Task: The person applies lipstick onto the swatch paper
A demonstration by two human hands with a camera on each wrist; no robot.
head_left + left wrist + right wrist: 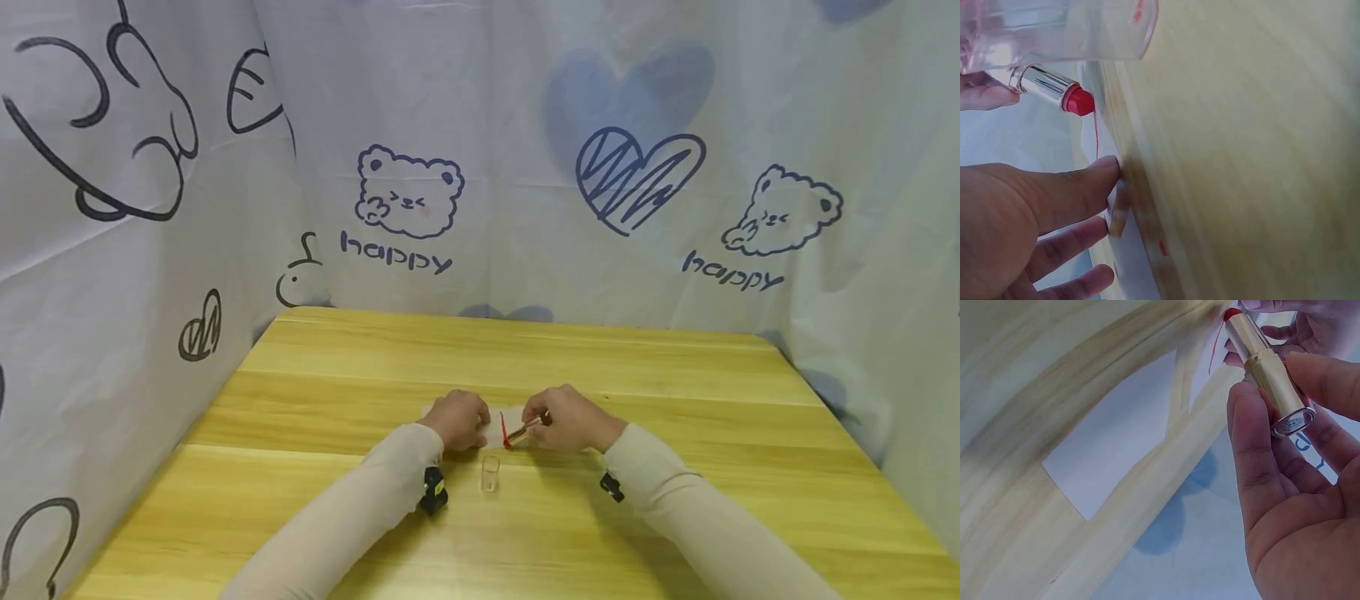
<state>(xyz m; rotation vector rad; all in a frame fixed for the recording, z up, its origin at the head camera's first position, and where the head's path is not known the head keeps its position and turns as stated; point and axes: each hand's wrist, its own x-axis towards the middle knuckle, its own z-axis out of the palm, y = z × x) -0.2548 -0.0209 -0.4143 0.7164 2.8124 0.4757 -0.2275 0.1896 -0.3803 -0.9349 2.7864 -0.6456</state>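
Note:
My right hand (572,419) grips a lipstick (1275,381) by its gold base between thumb and fingers. The lipstick's red tip (1080,101) points down at a white paper piece (493,433), at the end of a thin red line (503,427). On that paper's left part rests my left hand (459,419), thumb and fingers extended with their tips at the paper. In the right wrist view, a second white paper piece (1116,434) lies beside the marked one. Nearer to me, a small clear cap (490,473) stands upright, with a red smear on it in the left wrist view.
The wooden table (360,350) reaches back to a white curtain (517,242) with drawn bears and hearts. Small red marks (1164,247) show on the wood. A black wrist camera (433,490) sits at the left sleeve, another (611,486) at the right.

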